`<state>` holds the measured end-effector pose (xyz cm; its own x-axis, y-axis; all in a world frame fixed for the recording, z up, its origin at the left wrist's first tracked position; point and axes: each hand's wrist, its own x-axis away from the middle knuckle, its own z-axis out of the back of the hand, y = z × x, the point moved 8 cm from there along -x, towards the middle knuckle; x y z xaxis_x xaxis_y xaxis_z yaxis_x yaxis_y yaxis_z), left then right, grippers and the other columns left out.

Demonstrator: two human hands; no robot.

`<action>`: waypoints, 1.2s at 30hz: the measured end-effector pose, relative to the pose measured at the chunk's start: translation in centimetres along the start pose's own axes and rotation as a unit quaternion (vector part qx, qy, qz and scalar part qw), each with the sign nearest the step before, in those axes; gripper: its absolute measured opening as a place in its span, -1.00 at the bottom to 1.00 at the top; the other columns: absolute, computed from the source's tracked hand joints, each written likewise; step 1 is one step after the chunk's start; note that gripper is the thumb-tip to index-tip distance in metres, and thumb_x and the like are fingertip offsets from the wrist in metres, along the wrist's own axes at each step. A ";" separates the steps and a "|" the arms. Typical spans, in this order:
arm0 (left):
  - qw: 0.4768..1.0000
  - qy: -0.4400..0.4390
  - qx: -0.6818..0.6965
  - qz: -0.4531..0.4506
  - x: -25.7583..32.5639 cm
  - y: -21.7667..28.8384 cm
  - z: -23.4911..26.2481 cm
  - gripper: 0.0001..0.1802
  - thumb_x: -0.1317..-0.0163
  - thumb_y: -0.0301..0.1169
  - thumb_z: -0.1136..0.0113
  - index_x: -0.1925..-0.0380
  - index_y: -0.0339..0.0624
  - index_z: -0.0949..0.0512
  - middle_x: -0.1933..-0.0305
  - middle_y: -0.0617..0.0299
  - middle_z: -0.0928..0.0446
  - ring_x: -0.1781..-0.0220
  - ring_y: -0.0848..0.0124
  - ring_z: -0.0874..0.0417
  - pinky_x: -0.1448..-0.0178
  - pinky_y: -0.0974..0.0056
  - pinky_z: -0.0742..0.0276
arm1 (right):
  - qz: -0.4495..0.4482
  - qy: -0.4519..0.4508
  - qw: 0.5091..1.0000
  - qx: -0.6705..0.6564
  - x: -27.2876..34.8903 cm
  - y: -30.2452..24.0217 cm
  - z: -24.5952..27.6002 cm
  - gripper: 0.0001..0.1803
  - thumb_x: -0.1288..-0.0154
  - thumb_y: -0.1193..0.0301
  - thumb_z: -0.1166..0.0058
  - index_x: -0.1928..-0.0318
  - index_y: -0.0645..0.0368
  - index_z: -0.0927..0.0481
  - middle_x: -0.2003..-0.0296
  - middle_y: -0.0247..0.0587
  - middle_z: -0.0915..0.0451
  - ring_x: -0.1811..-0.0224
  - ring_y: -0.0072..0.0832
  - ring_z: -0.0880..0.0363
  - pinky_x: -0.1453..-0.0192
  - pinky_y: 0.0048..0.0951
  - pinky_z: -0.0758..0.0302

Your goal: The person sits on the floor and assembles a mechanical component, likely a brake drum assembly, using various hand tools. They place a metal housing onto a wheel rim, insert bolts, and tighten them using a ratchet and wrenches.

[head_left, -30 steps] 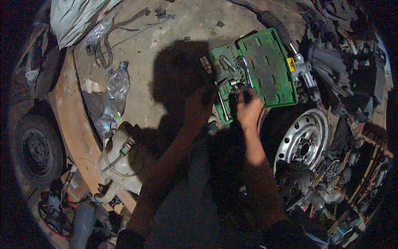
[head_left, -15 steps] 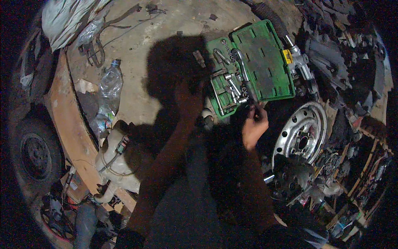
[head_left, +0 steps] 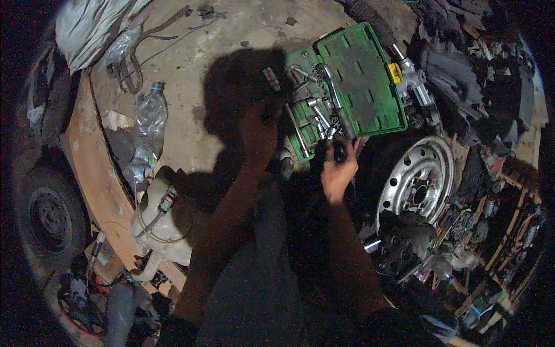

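Note:
A green plastic socket set case (head_left: pixel 361 81) lies open on the floor ahead of me. In its tray (head_left: pixel 304 137), chrome sockets and bars lie loosely, among them a socket cluster (head_left: pixel 324 118). A ratchet handle (head_left: pixel 329 84) rests along the hinge side. My right hand (head_left: pixel 338 176) is at the tray's near end, fingers curled around a small dark round piece I cannot make out. My left hand (head_left: pixel 260 130) is in deep shadow left of the case, its fingers hidden by the dark. Beyond it is a grey metal cylindrical piece (head_left: pixel 270 78).
Right of the case lies a metal tool with a yellow label (head_left: pixel 395 73). A silver wheel rim (head_left: pixel 417 188) leans nearer me, beside heaped car parts. To the left are a plastic bottle (head_left: pixel 151 118), a wooden board (head_left: pixel 95 173), a whitish tank (head_left: pixel 159 217) and a tyre (head_left: pixel 51 211).
My right hand has shifted left, from the case's hinge corner to the near end of the tool tray. The whole view has moved slightly. My left arm stays about where it was.

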<state>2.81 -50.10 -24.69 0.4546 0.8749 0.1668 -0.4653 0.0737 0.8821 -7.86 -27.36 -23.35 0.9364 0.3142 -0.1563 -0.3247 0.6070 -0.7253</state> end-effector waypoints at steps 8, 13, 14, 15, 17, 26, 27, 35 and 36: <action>0.991 -0.048 -0.084 -0.095 0.5 -0.6 -1.6 -0.69 -0.22 -0.36 -0.28 0.04 -0.16 -0.63 0.00 -0.01 -0.64 -0.09 -0.04 -0.60 -0.28 -0.03 -0.43 | -0.014 -0.017 0.999 0.026 -0.1 0.6 -1.0 -0.70 -0.21 0.54 -0.21 0.02 0.32 -0.64 0.05 0.13 -0.62 -0.31 0.02 -0.38 -0.50 -0.07 -0.12; 0.985 0.009 -0.103 -0.140 1.1 -0.5 -1.1 -0.68 -0.24 -0.39 -0.25 0.00 -0.14 -0.60 -0.06 -0.03 -0.61 -0.11 -0.07 -0.57 -0.34 -0.06 -0.36 | 0.027 -0.042 0.996 0.069 0.7 -0.4 -1.9 -0.60 -0.17 0.50 -0.23 -0.05 0.30 -0.59 -0.01 0.16 -0.52 -0.19 0.13 -0.40 -0.41 0.00 -0.22; 0.986 0.008 -0.094 -0.138 1.1 -0.8 -1.0 -0.68 -0.24 -0.38 -0.25 -0.01 -0.14 -0.60 -0.07 -0.04 -0.60 -0.11 -0.07 -0.57 -0.33 -0.06 -0.38 | 0.011 -0.063 0.996 0.057 0.5 -0.2 -2.1 -0.57 -0.17 0.47 -0.23 -0.08 0.31 -0.57 -0.08 0.22 -0.48 -0.20 0.19 -0.38 -0.41 0.04 -0.21; 0.987 0.007 -0.085 -0.136 1.1 -1.3 -0.8 -0.67 -0.25 -0.37 -0.25 -0.01 -0.14 -0.59 -0.08 -0.04 -0.59 -0.11 -0.07 -0.57 -0.31 -0.06 -0.40 | -0.006 -0.085 0.995 0.044 0.3 -0.1 -2.5 -0.53 -0.18 0.43 -0.23 -0.11 0.32 -0.54 -0.16 0.28 -0.43 -0.22 0.24 -0.35 -0.41 0.08 -0.21; 0.991 0.007 -0.075 -0.114 1.0 -2.4 -0.6 -0.67 -0.25 -0.34 -0.25 -0.01 -0.15 -0.60 -0.06 -0.05 -0.60 -0.08 -0.07 -0.59 -0.26 -0.05 -0.45 | 0.040 -0.048 0.995 0.075 -0.1 -0.8 -2.5 -0.59 -0.17 0.45 -0.27 -0.05 0.27 -0.58 0.00 0.16 -0.50 -0.09 0.12 -0.41 -0.28 0.00 -0.28; 0.996 -0.016 -0.079 -0.034 -1.0 -1.0 0.2 -0.61 -0.25 -0.24 -0.30 -0.01 -0.22 -0.62 0.05 -0.07 -0.66 0.01 -0.05 -0.67 -0.14 -0.03 -0.54 | 0.042 -0.068 0.990 0.112 -1.7 -0.8 -2.7 -0.65 -0.14 0.33 -0.38 0.13 0.31 -0.66 0.13 0.10 -0.57 -0.01 0.02 -0.46 -0.18 -0.08 -0.35; 0.993 -0.005 -0.107 -0.048 -1.4 -1.2 0.1 -0.60 -0.25 -0.23 -0.31 -0.01 -0.22 -0.62 0.05 -0.08 -0.66 0.01 -0.04 -0.67 -0.14 -0.03 -0.54 | 0.039 -0.076 0.991 0.105 -1.7 -0.9 -2.7 -0.65 -0.14 0.33 -0.39 0.16 0.32 -0.67 0.14 0.10 -0.57 -0.01 0.02 -0.46 -0.18 -0.08 -0.35; 0.994 0.042 -0.076 -0.066 -2.2 -3.0 -0.1 -0.60 -0.31 -0.24 -0.24 -0.05 -0.27 -0.59 -0.08 -0.10 -0.61 -0.14 -0.05 -0.59 -0.28 -0.03 -0.45 | 0.050 -0.122 0.987 0.094 -0.7 -1.9 -3.4 -0.67 -0.16 0.41 -0.32 0.06 0.27 -0.67 0.16 0.05 -0.55 -0.04 0.02 -0.44 -0.13 -0.11 -0.40; 0.996 0.043 -0.056 -0.057 -1.9 -2.9 0.0 -0.59 -0.33 -0.25 -0.22 -0.06 -0.29 -0.58 -0.13 -0.12 -0.58 -0.20 -0.06 -0.56 -0.33 -0.04 -0.42 | 0.057 -0.149 0.981 0.109 -0.2 -2.6 -3.8 -0.67 -0.17 0.43 -0.30 0.04 0.27 -0.67 0.15 0.04 -0.54 -0.04 0.02 -0.43 -0.13 -0.11 -0.40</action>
<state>3.31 -52.03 -27.58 0.4448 0.8953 0.0255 -0.4984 0.2237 0.8376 -6.76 -31.74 -23.99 0.8217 0.5699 -0.0014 -0.4772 0.6867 -0.5483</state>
